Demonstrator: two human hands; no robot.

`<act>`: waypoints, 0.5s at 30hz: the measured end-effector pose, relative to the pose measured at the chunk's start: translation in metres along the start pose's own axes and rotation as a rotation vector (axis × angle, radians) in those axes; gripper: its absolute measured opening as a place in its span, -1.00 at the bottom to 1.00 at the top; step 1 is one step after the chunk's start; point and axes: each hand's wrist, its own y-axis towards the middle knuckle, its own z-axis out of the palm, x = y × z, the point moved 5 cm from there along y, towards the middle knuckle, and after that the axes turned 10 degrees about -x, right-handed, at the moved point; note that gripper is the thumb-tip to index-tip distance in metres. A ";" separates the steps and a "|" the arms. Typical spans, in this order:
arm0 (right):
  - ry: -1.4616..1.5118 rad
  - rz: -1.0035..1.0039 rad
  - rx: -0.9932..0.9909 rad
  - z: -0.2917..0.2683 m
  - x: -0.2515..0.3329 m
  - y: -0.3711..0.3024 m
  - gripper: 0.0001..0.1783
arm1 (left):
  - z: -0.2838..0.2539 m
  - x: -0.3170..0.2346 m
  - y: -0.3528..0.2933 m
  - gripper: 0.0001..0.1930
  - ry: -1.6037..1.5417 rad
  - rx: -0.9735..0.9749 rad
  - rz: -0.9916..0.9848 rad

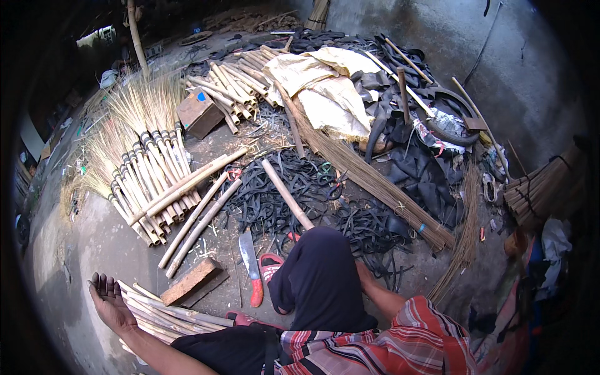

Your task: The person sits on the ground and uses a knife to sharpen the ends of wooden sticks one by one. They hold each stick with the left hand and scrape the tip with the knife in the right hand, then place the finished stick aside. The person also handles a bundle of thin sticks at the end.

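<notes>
Left hand (114,307) uncurled, empty; bamboo poles (178,317) laid just right of it, likely for reach. Right hand hidden by knee (324,253); grip can't be told.

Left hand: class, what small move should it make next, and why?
Probably a short reach toward the pale sticks: the left hand is open, its palm looks empty, and the sticks appear right beside it.
</notes>
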 end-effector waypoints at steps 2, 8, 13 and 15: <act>0.244 0.159 -0.015 0.016 -0.033 -0.054 -0.51 | -0.003 -0.001 0.000 -0.47 0.016 -0.022 0.016; -0.134 -0.137 -0.356 -0.042 -0.011 -0.027 -0.30 | 0.007 0.008 -0.001 -0.47 0.050 0.011 -0.005; -0.688 0.059 -1.397 -0.414 0.109 0.120 0.00 | 0.026 0.015 -0.007 -0.49 0.051 0.068 -0.013; -0.657 0.202 -1.819 -0.509 0.172 0.125 -0.04 | 0.033 0.016 -0.013 -0.49 0.082 0.084 -0.007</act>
